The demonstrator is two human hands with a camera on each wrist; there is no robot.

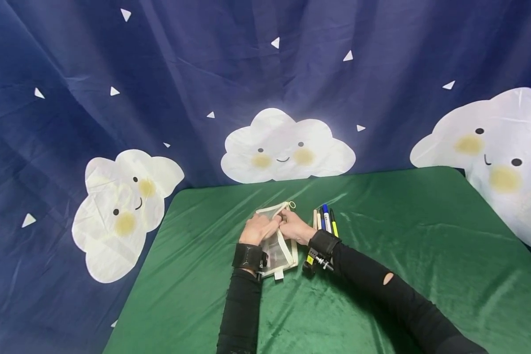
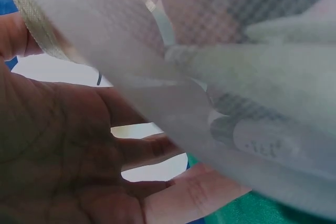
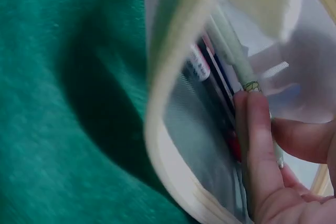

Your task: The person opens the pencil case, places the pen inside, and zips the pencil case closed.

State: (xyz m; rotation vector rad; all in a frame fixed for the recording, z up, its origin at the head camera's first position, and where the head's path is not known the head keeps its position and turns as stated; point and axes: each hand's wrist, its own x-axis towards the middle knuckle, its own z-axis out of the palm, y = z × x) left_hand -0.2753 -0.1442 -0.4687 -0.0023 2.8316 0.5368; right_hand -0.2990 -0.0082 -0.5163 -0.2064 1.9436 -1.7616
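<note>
A see-through mesh zip pouch (image 1: 274, 253) with a cream border lies on the green cloth, its zip open. My left hand (image 1: 255, 228) holds the pouch by its opening; in the left wrist view its thumb is at the cream edge and the fingers spread along the mesh. My right hand (image 1: 295, 229) reaches into the mouth, where the right wrist view shows its thumb and fingers pinching a pale green pen (image 3: 237, 51). Inside the pouch beside it lie darker pens (image 3: 215, 90), partly hidden by the fingers.
Several pens and markers (image 1: 327, 219), some blue, black and yellow, lie side by side just right of the pouch, behind the right wrist. Green cloth (image 1: 425, 231) covers the table. A dark blue curtain (image 1: 248, 59) with white clouds hangs behind it.
</note>
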